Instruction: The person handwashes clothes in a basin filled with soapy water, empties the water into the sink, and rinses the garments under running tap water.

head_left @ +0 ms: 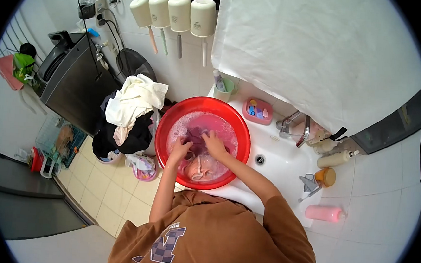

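A red basin (pixel 245 145) of soapy, pinkish water sits at the left end of the white sink. In it lies a wet purple cloth (pixel 197 139), partly under water and suds. My left hand (pixel 180 149) grips the cloth's left side with bent fingers. On the other side, my right hand (pixel 213 143) has its fingers curled on the same cloth, the fingertips partly hidden in the folds. Closer to my body, a peach-coloured cloth (pixel 199 168) floats against the basin's near wall, apart from both hands.
Left of the basin, white clothing (pixel 135 100) and black clothing (pixel 137 139) are heaped up. The faucet (pixel 304 130), a pink soap box (pixel 258 111) and a pink bottle (pixel 323 213) are at the sink. Several cups (pixel 203 17) hang on the wall above.
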A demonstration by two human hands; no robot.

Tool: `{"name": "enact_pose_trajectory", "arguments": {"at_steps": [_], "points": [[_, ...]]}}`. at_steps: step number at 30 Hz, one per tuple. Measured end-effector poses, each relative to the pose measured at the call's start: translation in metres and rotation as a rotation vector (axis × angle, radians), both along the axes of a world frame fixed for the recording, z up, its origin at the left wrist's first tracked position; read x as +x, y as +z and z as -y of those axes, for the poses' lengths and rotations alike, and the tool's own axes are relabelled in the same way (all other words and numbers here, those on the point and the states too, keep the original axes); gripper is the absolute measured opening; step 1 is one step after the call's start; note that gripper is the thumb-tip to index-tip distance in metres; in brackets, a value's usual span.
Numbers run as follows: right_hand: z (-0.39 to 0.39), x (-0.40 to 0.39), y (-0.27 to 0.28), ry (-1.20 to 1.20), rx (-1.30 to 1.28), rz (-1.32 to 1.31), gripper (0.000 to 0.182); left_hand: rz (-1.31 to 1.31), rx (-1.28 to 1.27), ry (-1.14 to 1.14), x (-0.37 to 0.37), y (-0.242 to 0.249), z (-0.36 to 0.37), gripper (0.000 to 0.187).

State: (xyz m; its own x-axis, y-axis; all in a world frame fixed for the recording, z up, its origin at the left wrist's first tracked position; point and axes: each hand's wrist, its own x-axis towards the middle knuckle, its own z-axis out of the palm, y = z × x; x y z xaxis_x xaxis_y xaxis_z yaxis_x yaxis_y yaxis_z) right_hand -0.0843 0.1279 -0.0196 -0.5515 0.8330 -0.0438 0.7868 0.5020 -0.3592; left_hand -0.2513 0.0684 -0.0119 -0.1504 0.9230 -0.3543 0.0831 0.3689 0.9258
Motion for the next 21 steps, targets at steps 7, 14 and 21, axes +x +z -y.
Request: {"name": "enact_pose_trajectory", "arguments": {"at_steps": [7, 14, 21], "points": [[-0.001, -0.025, -0.01, -0.219, -0.03, -0.381, 0.019, 0.677, -0.316, 0.416, 0.013, 0.009, 0.009, 0.045], [0.07, -0.064, 0.098, 0.048, 0.011, -0.524, 0.026, 1.223, 0.0, 0.491, 0.015, -0.025, 0.003, 0.04], [0.087, -0.068, 0.092, 0.232, 0.308, -0.521, 0.03, 1.285, -0.069, 0.433, 0.026, -0.018, 0.011, 0.041]]}}
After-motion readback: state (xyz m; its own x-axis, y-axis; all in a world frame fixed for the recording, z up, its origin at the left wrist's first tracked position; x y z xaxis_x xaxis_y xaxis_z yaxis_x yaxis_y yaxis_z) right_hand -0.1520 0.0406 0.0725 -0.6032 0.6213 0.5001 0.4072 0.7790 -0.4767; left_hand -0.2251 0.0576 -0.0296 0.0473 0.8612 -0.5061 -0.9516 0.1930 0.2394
